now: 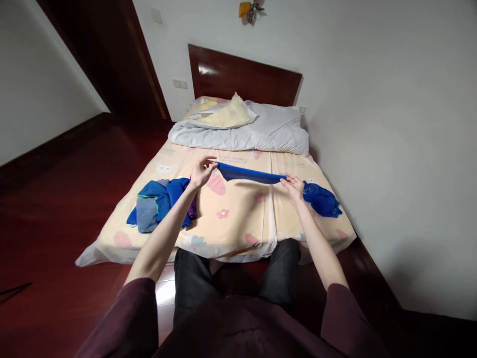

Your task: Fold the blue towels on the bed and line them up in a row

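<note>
A blue cloth (249, 173) is stretched between my two hands, raised above the bed. My left hand (202, 171) pinches its left end between thumb and fingers. At the other end, my right hand (293, 186) grips the cloth's right corner. Beside my left forearm lies a pile of blue and grey cloths (156, 204), some with green edging, and a bit of purple fabric (193, 208) shows at its right side. Just past my right hand rests a crumpled blue cloth (322, 200).
The bed (223, 233) has a cream sheet with pink prints. A grey-white quilt (238, 136) and a pale yellow pillow (227, 114) lie toward the dark wooden headboard (246, 74). A white wall (402, 149) runs along the right; reddish-brown floor (74, 209) lies to the left.
</note>
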The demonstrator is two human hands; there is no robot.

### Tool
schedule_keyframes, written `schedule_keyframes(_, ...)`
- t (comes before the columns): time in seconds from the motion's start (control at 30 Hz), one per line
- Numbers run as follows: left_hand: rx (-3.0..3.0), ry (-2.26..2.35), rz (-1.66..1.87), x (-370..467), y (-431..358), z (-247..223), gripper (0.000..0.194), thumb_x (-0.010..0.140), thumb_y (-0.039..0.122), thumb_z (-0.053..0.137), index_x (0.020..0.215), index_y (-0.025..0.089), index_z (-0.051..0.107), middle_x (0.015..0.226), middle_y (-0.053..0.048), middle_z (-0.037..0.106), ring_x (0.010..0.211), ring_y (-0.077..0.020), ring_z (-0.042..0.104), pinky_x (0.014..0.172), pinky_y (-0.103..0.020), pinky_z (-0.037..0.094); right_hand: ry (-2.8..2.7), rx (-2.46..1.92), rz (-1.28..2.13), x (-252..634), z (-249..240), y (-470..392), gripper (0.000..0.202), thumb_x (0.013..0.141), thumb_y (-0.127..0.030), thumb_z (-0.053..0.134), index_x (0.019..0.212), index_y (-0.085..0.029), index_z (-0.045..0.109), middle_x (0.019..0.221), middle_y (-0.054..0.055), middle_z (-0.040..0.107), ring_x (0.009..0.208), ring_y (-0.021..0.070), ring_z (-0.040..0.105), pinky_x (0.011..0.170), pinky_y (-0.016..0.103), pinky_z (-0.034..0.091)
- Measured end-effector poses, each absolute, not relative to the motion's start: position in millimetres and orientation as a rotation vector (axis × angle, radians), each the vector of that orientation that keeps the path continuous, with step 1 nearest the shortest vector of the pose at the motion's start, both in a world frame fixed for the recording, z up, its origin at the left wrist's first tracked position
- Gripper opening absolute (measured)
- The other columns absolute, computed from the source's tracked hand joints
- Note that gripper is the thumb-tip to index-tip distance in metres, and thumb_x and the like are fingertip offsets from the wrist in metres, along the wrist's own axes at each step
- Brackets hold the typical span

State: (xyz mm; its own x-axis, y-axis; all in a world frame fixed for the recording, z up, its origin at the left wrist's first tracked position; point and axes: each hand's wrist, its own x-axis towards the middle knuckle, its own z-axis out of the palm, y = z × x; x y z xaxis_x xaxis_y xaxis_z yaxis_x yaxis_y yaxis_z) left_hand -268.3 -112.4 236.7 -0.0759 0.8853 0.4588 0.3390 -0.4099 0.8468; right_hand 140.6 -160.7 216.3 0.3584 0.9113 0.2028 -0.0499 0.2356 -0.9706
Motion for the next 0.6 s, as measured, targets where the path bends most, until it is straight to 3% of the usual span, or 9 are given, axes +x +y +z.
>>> schedule_keyframes(0.4,1.753,1.558,0.631,-266.9,-216.2,21.9,0.027,0.087,0.029,0.066,0.113,0.024,0.07,0.103,-0.007,0.082,0.092,-0.0235,0.075,0.091,-0.034,0.056,-1.053,-1.56,1.212,132.8,32.7,-249.6,0.044,0.04,-0.023,0.096,0.074,-0.013,0.071,0.057,-0.006,0.065,0.057,0.012,0.055,0.058,0.023,0.042)
schedule_keyframes(0.6,1.427,1.658,0.641,-266.3,-223.3,-39.5,0.033,0.084,0.034,0.073,0.114,0.024,0.067,0.105,-0.009,0.083,0.103,-0.0263,0.078,0.092,-0.035,0.06,-0.96,-1.65,1.194,126.1,-4.2,-265.5,0.036,0.05,-0.033,0.093,0.068,-0.016,0.066,0.06,-0.003,0.067,0.06,0.015,0.062,0.059,0.025,0.046)
